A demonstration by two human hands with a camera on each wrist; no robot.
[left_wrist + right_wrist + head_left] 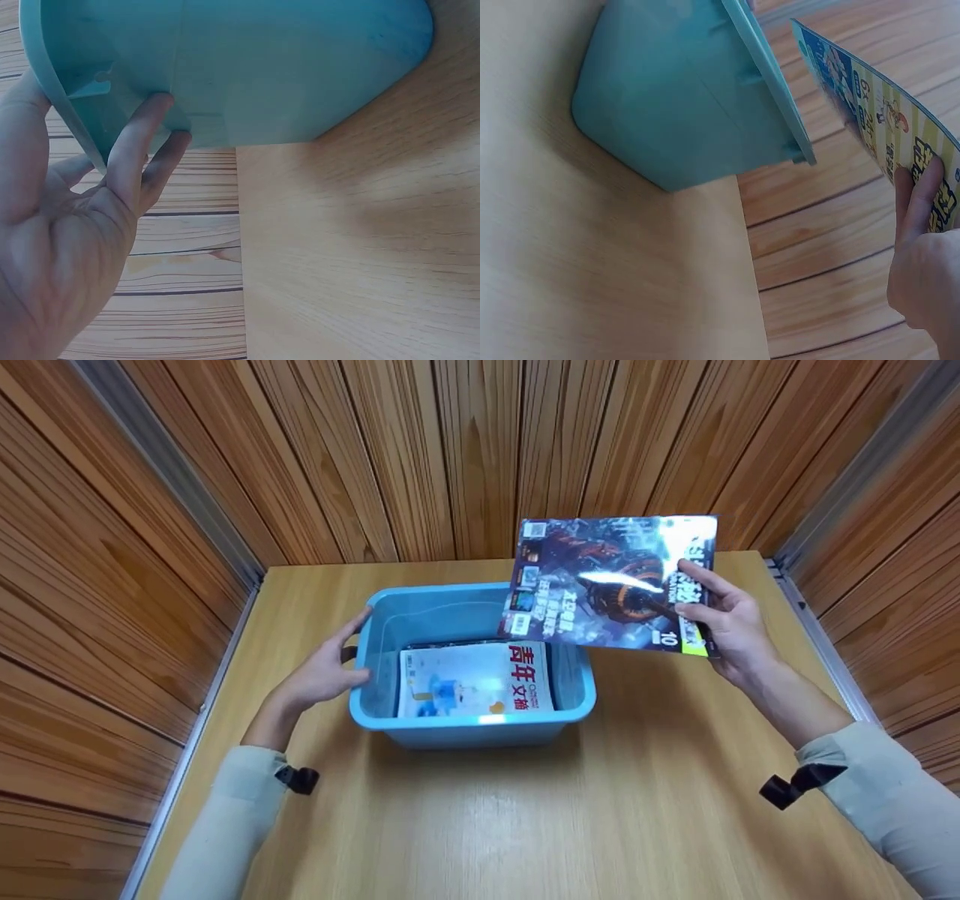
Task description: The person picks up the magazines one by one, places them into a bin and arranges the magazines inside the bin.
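Blue bin (472,720) on wooden table (525,825), one magazine inside, another held above its right rim.

White-cover magazine (474,679) with red characters lies flat in the bin, on top of something dark I can't make out. Left hand (326,671) is on the bin's left wall, fingers straight against the plastic, thumb over the rim. Right hand (724,622) pinches the dark glossy magazine (611,581) by its right edge, thumb on the cover, fingers behind; it's tilted, clear of the bin.
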